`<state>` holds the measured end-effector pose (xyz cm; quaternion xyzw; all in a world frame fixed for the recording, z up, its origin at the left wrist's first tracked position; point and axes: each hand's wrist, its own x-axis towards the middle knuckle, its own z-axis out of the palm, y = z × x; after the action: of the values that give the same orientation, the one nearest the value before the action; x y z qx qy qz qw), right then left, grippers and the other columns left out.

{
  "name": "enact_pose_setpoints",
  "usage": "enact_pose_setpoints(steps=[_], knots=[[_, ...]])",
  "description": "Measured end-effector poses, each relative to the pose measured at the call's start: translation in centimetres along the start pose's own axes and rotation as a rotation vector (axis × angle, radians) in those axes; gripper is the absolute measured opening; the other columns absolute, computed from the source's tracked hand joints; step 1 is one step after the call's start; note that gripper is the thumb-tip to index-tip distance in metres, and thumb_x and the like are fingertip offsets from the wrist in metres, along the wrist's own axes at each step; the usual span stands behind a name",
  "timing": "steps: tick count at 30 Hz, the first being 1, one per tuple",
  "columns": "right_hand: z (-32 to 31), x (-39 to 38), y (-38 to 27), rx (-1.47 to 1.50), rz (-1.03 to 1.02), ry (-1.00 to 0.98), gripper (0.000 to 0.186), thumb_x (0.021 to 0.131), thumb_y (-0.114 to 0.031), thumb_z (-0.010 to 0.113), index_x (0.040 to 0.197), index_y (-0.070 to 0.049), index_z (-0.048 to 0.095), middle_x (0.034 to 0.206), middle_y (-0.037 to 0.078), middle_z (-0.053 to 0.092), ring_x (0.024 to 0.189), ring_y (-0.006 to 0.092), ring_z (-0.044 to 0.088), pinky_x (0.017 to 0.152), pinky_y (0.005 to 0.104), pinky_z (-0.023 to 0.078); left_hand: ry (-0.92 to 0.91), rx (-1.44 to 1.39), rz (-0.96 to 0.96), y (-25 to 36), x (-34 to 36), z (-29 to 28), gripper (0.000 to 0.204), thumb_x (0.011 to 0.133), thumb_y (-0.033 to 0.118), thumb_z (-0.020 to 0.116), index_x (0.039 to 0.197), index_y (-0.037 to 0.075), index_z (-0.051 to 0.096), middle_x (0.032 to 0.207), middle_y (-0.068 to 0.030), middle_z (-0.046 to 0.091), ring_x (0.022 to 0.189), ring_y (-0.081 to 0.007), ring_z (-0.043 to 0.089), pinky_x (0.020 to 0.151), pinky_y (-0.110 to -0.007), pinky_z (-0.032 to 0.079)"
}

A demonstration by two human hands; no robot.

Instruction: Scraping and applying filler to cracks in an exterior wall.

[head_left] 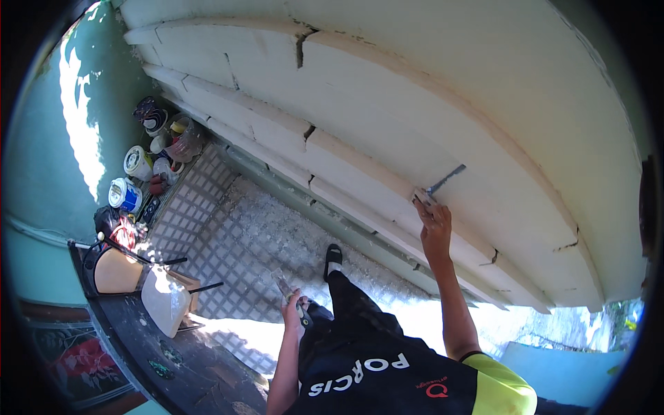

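My right hand (434, 220) is raised to the stepped white wall (387, 117), closed on a small flat tool that looks like a putty knife (421, 196). Its tip touches the edge of a ledge, beside a short dark-grey strip (446, 178) across the panel, which looks like fresh filler in a joint. Low in front of my body, my left hand (293, 306) grips a second putty knife (281, 282), its pale blade pointing up and away. Fingers partly cover both tools.
Open dark cracks (309, 131) cut the ledges. Paint buckets (125, 194) and a clear tub (185, 142) line the left wall. Chairs (166, 301) stand by a dark tabletop (200, 380). My sandalled foot (333, 254) is on the dusty tiled floor (256, 228).
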<state>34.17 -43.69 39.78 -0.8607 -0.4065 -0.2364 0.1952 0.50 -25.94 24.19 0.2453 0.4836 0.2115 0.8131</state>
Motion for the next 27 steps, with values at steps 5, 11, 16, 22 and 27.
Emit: enact_pose_setpoints(steps=[5,11,16,22,27], knots=[[5.9,4.9,-0.8,0.021,-0.119,0.09,0.044,0.073,0.004,0.056,0.113,-0.007,0.069,0.096,0.008,0.06,0.1,0.0281,0.056,0.091,0.0417,0.044,-0.035,0.074,-0.125,-2.4,-0.1,2.8,0.025,0.084,0.017,0.071,0.105,0.008,0.059,0.073,-0.0038,0.057,0.059,-0.0119,0.052,0.054,-0.023,0.04],[6.4,5.7,-3.4,0.12,-0.081,0.096,0.036,0.077,0.001,0.057,0.109,-0.008,0.07,0.093,0.008,0.055,0.088,0.0255,0.053,0.082,0.0382,0.045,-0.135,0.031,-0.012,-3.5,-2.3,4.6,0.029,0.085,0.011,0.069,0.112,0.007,0.057,0.087,-0.0013,0.057,0.069,-0.0115,0.056,0.057,-0.023,0.041],[6.3,5.6,-2.8,0.163,-0.046,0.105,0.03,0.081,-0.005,0.057,0.108,-0.007,0.069,0.104,0.01,0.056,0.102,0.0262,0.055,0.088,0.0367,0.047,-0.022,0.071,0.033,-6.8,-4.9,5.6,0.032,0.085,0.016,0.071,0.112,0.007,0.057,0.092,-0.001,0.058,0.073,-0.0113,0.056,0.058,-0.023,0.04],[1.5,2.5,2.0,0.116,-0.145,-0.073,0.041,0.081,-0.004,0.053,0.122,-0.006,0.062,0.107,0.011,0.056,0.105,0.0283,0.055,0.09,0.0388,0.047,-0.003,-0.036,0.07,-14.1,-6.2,6.1,0.023,0.087,0.014,0.068,0.108,0.008,0.059,0.082,-0.0002,0.058,0.069,-0.01,0.056,0.056,-0.023,0.04],[-7.9,-7.5,9.6,0.044,-0.162,-0.123,0.044,0.079,-0.003,0.056,0.123,-0.002,0.06,0.105,0.01,0.057,0.1,0.0268,0.055,0.09,0.0385,0.046,0.061,-0.165,0.096,-19.8,-8.2,6.4,0.022,0.09,0.015,0.065,0.11,0.007,0.057,0.091,-0.0012,0.058,0.072,-0.011,0.055,0.054,-0.021,0.042]])
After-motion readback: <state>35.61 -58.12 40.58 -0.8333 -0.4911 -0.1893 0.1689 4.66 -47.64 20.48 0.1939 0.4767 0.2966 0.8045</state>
